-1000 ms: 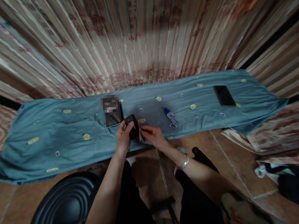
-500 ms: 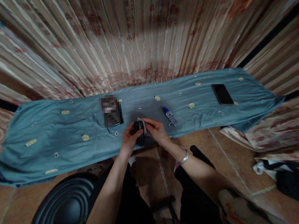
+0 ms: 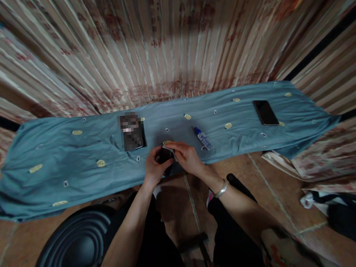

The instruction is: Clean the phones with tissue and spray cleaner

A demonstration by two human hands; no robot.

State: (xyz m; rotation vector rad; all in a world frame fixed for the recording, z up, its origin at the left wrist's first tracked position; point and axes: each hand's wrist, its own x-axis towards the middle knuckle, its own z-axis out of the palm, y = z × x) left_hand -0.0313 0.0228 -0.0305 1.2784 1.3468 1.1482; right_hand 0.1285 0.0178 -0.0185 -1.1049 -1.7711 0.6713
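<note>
The left hand [image 3: 154, 167] grips a small dark object [image 3: 163, 155] from below while the right hand [image 3: 186, 156] pinches a pale cloth [image 3: 169, 149] against its top, apparently wiping it; the next stroke likely needs a steady grip. Just beyond the right hand lies a small tube [image 3: 203, 138], beyond the left a dark flat case [image 3: 135, 136], and far right a phone [image 3: 265, 112], all on the blue-covered bench [image 3: 76, 165]; nothing blocks the hands.
</note>
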